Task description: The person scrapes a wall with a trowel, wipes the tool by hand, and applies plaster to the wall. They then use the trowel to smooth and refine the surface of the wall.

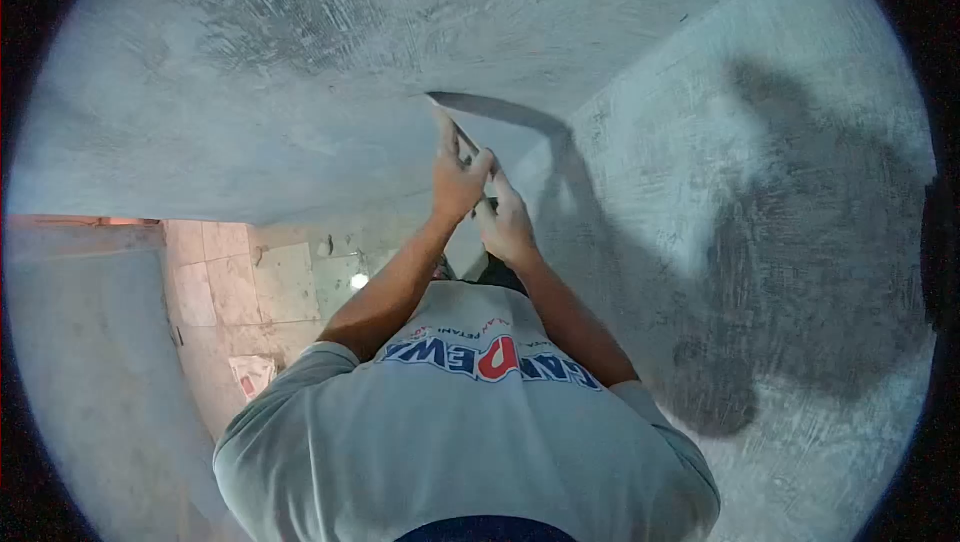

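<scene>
Both hands are raised in front of my chest on a flat-bladed trowel, seen almost edge-on. My left hand is closed around its upper part, with the index finger stretched along it toward the tip. Lower and to the right, my right hand grips it, its fingers partly hidden. The trowel's tip meets, or comes very near, the grey plastered wall; exact contact is hard to tell. A dark shadow runs rightward from the tip.
A second plastered wall joins at a corner on the right and carries my shadow. Below left is a tiled floor with a bright lamp and a white bag or packet. A pale wall surface stands far left.
</scene>
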`<state>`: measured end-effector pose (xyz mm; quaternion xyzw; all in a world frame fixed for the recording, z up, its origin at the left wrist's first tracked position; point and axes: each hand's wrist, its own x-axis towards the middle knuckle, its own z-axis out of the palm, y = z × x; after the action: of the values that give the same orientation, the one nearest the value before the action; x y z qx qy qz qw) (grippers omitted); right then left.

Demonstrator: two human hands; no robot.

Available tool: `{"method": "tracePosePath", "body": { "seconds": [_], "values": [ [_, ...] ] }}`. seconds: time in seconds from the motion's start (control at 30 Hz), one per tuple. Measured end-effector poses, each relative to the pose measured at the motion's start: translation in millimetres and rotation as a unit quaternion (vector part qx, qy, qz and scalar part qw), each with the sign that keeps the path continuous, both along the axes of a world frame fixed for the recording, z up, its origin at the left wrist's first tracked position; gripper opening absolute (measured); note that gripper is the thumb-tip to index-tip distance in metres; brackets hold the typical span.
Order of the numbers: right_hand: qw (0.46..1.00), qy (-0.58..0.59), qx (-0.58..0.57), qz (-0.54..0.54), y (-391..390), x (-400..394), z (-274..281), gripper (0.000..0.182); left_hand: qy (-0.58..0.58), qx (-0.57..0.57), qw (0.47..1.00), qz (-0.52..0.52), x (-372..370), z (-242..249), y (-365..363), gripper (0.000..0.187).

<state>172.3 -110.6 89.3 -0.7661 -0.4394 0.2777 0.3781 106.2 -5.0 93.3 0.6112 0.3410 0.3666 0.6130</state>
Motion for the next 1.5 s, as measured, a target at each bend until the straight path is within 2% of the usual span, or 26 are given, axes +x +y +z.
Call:
{"method": "tracePosePath", "body": {
  "seconds": [0.03, 0.07, 0.13, 0.23, 0.27, 0.37, 0.4, 0.47, 0.53, 0.57, 0.63, 0.67, 0.77, 0.8, 0.87, 0.9, 0.93, 0.97, 1.1, 1.17, 1.27, 1.3, 1.37, 1.43, 1.47, 1.5],
  "values": [
    [1.000, 0.003, 0.016, -0.013, -18, 3, 1, 0.069, 0.011, -0.007, 1.000, -0.015, 1, -4, -3, 0.100],
    [0.999, 0.004, 0.034, -0.026, -32, 7, 3, 0.069, 0.023, 0.088, 0.996, 0.018, 17, -37, -18, 0.098],
    [0.997, 0.045, 0.042, -0.038, -39, 14, 10, 0.068, 0.014, 0.162, 0.985, 0.062, 28, -41, -19, 0.092],
    [0.995, 0.089, 0.023, -0.023, -5, 11, 15, 0.067, -0.032, 0.095, 0.992, 0.082, 20, -23, 6, 0.080],
    [0.996, 0.082, 0.022, -0.010, 10, 11, 12, 0.066, -0.054, -0.038, 0.996, 0.056, 10, -10, 19, 0.069],
    [0.999, 0.023, 0.039, 0.006, 8, 10, 1, 0.065, 0.007, -0.015, 0.999, 0.033, 2, -22, 14, 0.062],
    [0.998, 0.038, -0.052, -0.013, -7, 11, 35, 0.067, -0.062, -0.082, 0.995, 0.003, 7, -10, 0, 0.089],
    [0.998, 0.044, 0.014, -0.030, -26, 16, 31, 0.066, -0.055, 0.026, 0.998, 0.020, 20, -10, -17, 0.095],
    [0.991, -0.012, 0.133, -0.015, -8, 17, 12, 0.066, -0.042, 0.032, 0.999, 0.009, 19, -11, -6, 0.101],
    [0.997, 0.003, 0.074, -0.014, 1, 14, 4, 0.067, -0.043, 0.002, 0.999, 0.025, 13, -11, 3, 0.097],
    [0.999, 0.027, -0.037, -0.011, 24, 8, 38, 0.068, -0.038, -0.015, 0.999, 0.037, 9, -10, 9, 0.094],
    [0.997, 0.080, -0.015, 0.018, 12, 21, 10, 0.068, -0.031, -0.004, 0.999, 0.033, 9, -11, 6, 0.095],
    [0.997, 0.074, 0.015, -0.030, -28, 26, 25, 0.069, -0.024, 0.107, 0.993, 0.041, 30, -28, -17, 0.095],
    [0.998, -0.002, 0.060, -0.032, -35, 27, 26, 0.067, -0.030, 0.049, 0.998, 0.017, 32, -17, -26, 0.103],
    [0.998, 0.050, 0.043, -0.026, -16, 26, 19, 0.068, -0.005, 0.048, 0.998, 0.042, 33, -24, -4, 0.102],
    [0.996, 0.082, 0.031, -0.028, -3, 18, 21, 0.068, -0.001, 0.003, 0.999, 0.036, 28, -18, 4, 0.101],
    [0.993, 0.064, -0.096, -0.001, 21, 17, 38, 0.067, 0.002, -0.043, 0.999, 0.031, 22, -14, 11, 0.100],
    [0.996, 0.048, -0.074, 0.002, 21, 21, 36, 0.067, 0.006, -0.088, 0.996, 0.028, 17, -8, 18, 0.099],
    [0.998, 0.048, 0.041, -0.014, -17, 22, 12, 0.066, -0.020, 0.040, 0.999, 0.018, 24, -35, -7, 0.103],
    [0.996, -0.009, 0.079, -0.027, -26, 27, 15, 0.065, -0.006, 0.027, 0.999, 0.025, 28, -8, -11, 0.103],
    [0.994, 0.088, -0.067, -0.003, 15, 16, 36, 0.067, -0.061, -0.089, 0.994, 0.019, 14, 12, 18, 0.102],
    [0.987, 0.113, -0.112, 0.007, 26, 20, 42, 0.068, -0.042, -0.067, 0.997, 0.017, 18, 6, 18, 0.103],
    [0.993, 0.104, -0.055, 0.021, -1, 30, 27, 0.069, 0.002, -0.027, 0.999, 0.017, 16, -15, 8, 0.105],
    [0.995, 0.097, 0.006, 0.001, -25, 38, 17, 0.068, 0.030, 0.020, 0.999, 0.009, 29, -1, -16, 0.107],
    [0.993, 0.105, 0.049, -0.005, -34, 42, 23, 0.067, 0.036, 0.098, 0.994, 0.009, 38, 0, -22, 0.107],
    [0.977, 0.208, 0.008, -0.043, -36, 42, 39, 0.065, 0.043, 0.176, 0.983, 0.010, 43, 0, -22, 0.107]
  ]
}}
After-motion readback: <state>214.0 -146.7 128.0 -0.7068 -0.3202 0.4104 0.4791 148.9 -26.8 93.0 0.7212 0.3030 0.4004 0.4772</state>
